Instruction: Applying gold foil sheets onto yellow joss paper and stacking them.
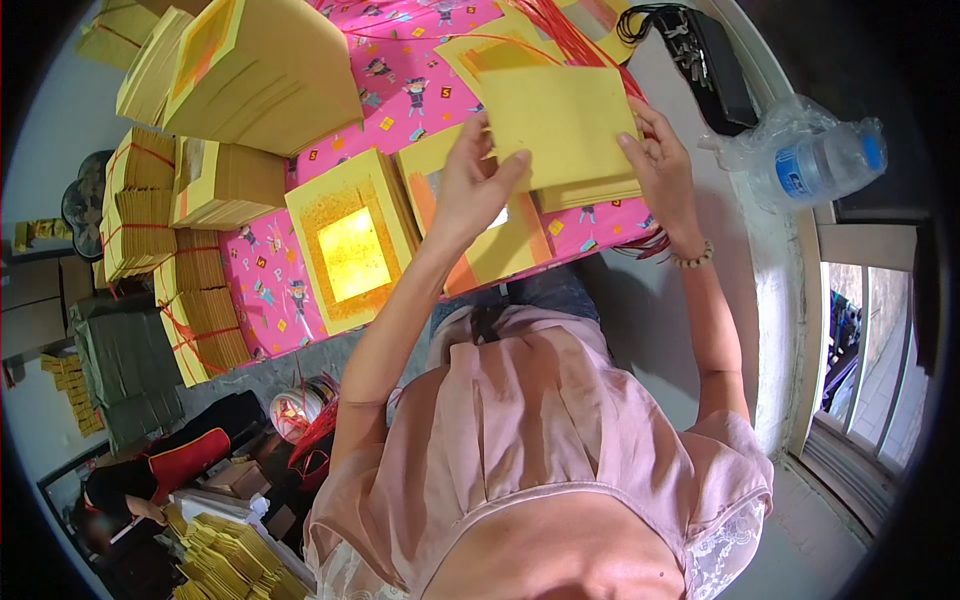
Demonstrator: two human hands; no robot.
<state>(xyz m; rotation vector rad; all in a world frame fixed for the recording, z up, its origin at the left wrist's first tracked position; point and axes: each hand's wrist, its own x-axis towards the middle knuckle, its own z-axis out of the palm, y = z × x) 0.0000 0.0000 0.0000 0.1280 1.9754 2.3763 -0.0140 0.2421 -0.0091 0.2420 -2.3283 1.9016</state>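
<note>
Between my two hands is a yellow paper sheet [560, 120], raised over the pink patterned tablecloth [400, 135]; whether it is one sheet or a thin bundle I cannot tell. My left hand [478, 180] pinches its left edge, thumb in front and fingers partly hidden behind. At its right edge my right hand [655, 160] grips with thumb and fingers. Another yellow paper stack [590, 195] shows just under the sheet. Left of my left forearm lies a yellow paper stack with a gold foil square [353, 255]. A further stack with an orange band [480, 262] is partly covered by my left hand.
Tall yellow paper stacks [265, 85] and red-tied bundles [205, 325] line the table's left side. Red strings [570, 35] lie at the far edge. On the right are a black case with keys [700, 65] and a plastic bottle [820, 165]. Another person [150, 480] is at lower left.
</note>
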